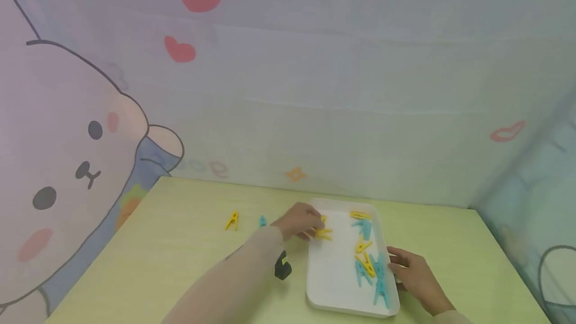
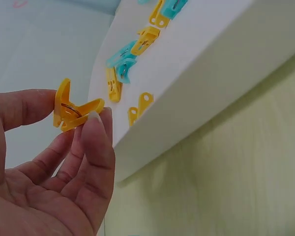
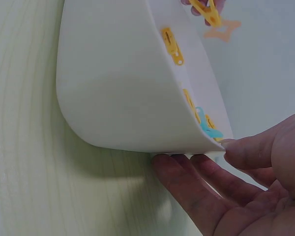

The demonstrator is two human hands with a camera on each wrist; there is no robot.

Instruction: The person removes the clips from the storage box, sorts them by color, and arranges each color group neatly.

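My left hand (image 1: 300, 220) is above the left side of the white tray (image 1: 342, 284), pinching a yellow clothespin (image 2: 71, 110) between thumb and fingertips. In the left wrist view the pin's two arms are spread in a V. Another yellow clothespin (image 2: 143, 103) lies inside the tray close under this hand. My right hand (image 1: 416, 276) grips the tray's right side, its thumb at the rim and its fingers against the outer wall (image 3: 118, 98). Along the tray's right half lie several yellow clothespins (image 1: 365, 265) and several blue clothespins (image 1: 381, 291), some overlapping.
On the table (image 1: 189, 244), left of the tray, lie a yellow clothespin (image 1: 232, 221) and a blue clothespin (image 1: 263, 221), the latter close to the left sleeve. A small black object (image 1: 282, 266) shows beside the left forearm. A printed cloth (image 1: 360, 89) hangs behind the table.
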